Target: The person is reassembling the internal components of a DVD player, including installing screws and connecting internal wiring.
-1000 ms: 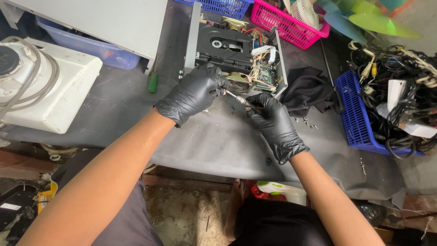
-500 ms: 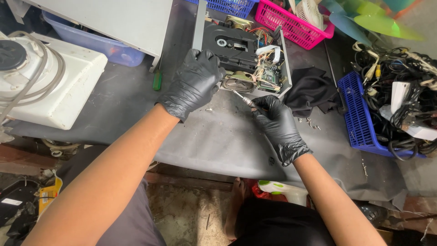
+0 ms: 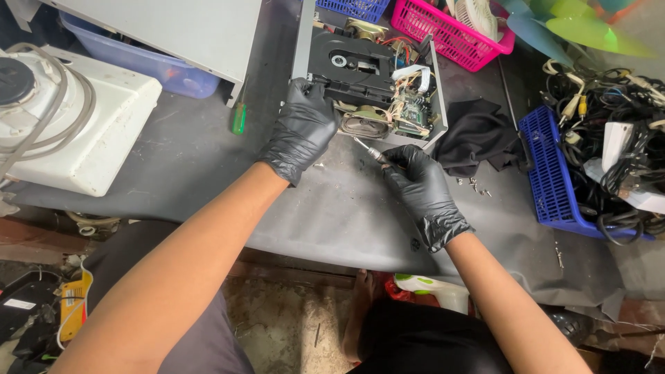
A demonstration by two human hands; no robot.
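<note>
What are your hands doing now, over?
Left hand steadies the opened disc player. Right hand holds a screwdriver, tip at its front edge. Loose screws nearby, nothing blocking.

left hand [image 3: 303,131]: gloved, gripping the opened disc player [image 3: 370,83] at its near-left corner
right hand [image 3: 422,190]: gloved, pinching a screwdriver [image 3: 367,149] at the player's front

Counted: two gloved hands, left hand [image 3: 303,131] and right hand [image 3: 422,190]; one opened disc player [image 3: 367,69]; two blue baskets [image 3: 547,166]; one pink basket [image 3: 450,34]; one green-handled screwdriver [image 3: 238,118]
</note>
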